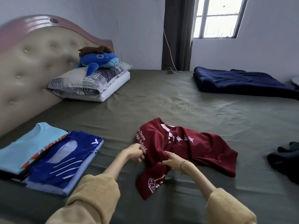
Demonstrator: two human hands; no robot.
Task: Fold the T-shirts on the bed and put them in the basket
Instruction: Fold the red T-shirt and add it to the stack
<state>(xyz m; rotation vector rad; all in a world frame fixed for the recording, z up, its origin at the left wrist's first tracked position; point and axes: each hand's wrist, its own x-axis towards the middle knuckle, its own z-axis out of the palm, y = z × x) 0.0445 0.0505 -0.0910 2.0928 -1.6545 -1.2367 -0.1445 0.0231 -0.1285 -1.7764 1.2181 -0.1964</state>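
Note:
A dark red T-shirt (194, 147) with white lettering lies crumpled on the olive bed sheet (178, 101) in front of me. My left hand (135, 152) pinches its left edge near the printed words. My right hand (174, 160) grips a bunch of the cloth near the shirt's middle. At the near left lie two folded shirts side by side: a light blue T-shirt (30, 146) and a royal blue T-shirt (64, 160) that partly overlaps it. No basket is in view.
A folded navy blanket (239, 83) lies at the far right. Dark clothing (284, 160) sits at the right edge. Stacked pillows (90, 84) with a blue plush toy (98, 61) lean by the padded headboard (32, 62). A cable (174, 72) lies near the curtain.

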